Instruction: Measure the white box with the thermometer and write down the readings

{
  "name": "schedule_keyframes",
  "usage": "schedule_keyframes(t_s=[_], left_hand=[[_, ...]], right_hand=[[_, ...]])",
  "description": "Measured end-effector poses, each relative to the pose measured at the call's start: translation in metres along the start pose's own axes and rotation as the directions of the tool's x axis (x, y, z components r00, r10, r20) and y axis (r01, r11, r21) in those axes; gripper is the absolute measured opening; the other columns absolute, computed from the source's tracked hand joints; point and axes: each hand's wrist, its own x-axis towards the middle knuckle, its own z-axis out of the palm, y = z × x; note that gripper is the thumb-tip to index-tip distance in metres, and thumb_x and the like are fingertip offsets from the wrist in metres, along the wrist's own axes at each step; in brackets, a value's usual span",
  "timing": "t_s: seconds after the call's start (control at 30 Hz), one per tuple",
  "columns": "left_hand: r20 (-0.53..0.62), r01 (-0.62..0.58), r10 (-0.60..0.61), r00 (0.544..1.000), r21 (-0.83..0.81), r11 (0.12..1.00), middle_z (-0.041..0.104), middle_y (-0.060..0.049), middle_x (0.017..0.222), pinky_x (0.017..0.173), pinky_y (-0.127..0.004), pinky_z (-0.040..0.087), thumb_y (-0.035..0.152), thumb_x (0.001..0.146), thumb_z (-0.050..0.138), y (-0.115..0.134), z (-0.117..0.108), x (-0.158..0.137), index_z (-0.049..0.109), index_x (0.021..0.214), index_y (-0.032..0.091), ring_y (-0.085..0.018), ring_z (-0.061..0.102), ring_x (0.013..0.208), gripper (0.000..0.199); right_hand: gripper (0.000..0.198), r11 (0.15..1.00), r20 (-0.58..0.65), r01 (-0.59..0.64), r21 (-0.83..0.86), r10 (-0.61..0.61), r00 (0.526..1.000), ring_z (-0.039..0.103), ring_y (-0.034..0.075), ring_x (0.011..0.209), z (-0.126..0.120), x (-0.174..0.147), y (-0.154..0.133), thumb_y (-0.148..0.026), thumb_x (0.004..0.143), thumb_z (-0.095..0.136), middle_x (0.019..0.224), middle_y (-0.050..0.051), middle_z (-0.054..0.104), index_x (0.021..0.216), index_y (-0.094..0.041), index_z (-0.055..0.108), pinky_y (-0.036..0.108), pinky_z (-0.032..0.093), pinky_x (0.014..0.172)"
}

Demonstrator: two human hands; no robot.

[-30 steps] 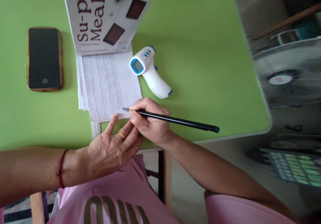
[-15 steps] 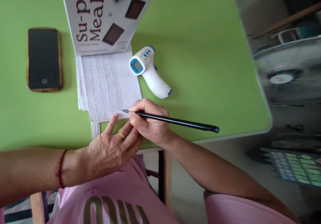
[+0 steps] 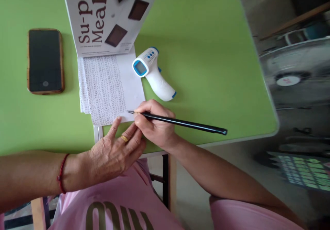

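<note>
On the green counter (image 3: 206, 68), we locate the handwritten sheet (image 3: 103, 96) atop further written sheets (image 3: 83, 96), its upper end hidden by the box (image 3: 110, 20) printed "Meal". Our right hand (image 3: 156, 123) pinches the black pen (image 3: 185, 123), its tip over the blank strip beside the written lines; we cannot tell whether it touches. Our left hand (image 3: 116, 151) lies palm down with fingers extended, the little finger set apart at the sheet's lower edge. We note an infrared thermometer (image 3: 154, 75) at the sheet's right edge and a smartphone (image 3: 45, 61) left of the sheets
</note>
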Motion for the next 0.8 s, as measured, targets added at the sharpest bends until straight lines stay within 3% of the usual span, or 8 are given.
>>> schedule_keyframes(t_s=[0.8], left_hand=[[-0.014, 0.010, -0.010, 1.000, -0.022, 1.000, 0.052, -0.013, 0.146, 0.106, -0.059, 0.047, 0.017, 0.097, 0.034, 0.0006, 0.0011, -0.0018, 0.051, 0.141, 0.014, -0.032, 0.046, 0.138, 0.046]], right_hand=[[0.012, 1.000, 0.015, -0.004, 0.027, 0.004, 1.000, 0.052, 0.008, 0.050, 0.0004, -0.0002, 0.0004, -0.016, 0.084, 0.059, 0.059, -0.007, 0.056, 0.076, -0.023, 0.052, 0.021, 0.046, 0.050]])
